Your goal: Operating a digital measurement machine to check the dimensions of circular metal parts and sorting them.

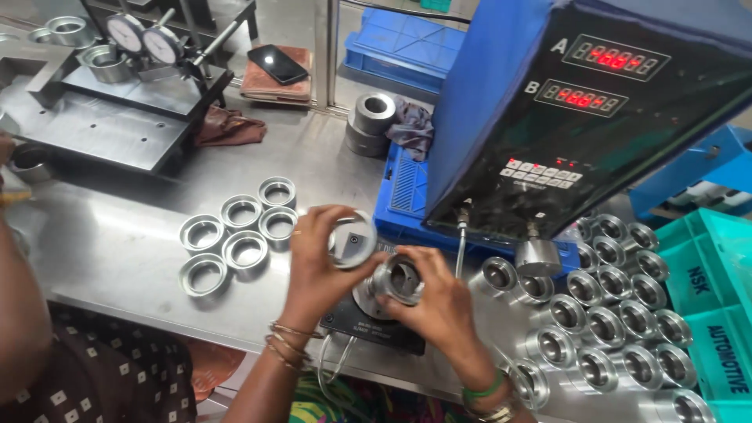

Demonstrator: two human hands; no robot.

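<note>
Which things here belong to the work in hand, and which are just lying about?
In use:
left hand holding a metal ring
right hand holding a steel sleeve over the black gauge base
ring cluster on the table
rows of sleeves
readout box

Lying about:
phone on a brown wallet
brown rag
dial gauges
teal crate

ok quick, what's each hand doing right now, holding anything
Left hand: closed on a thin metal ring, held up in its fingertips.
Right hand: closed on a metal sleeve over the black gauge base.
</note>
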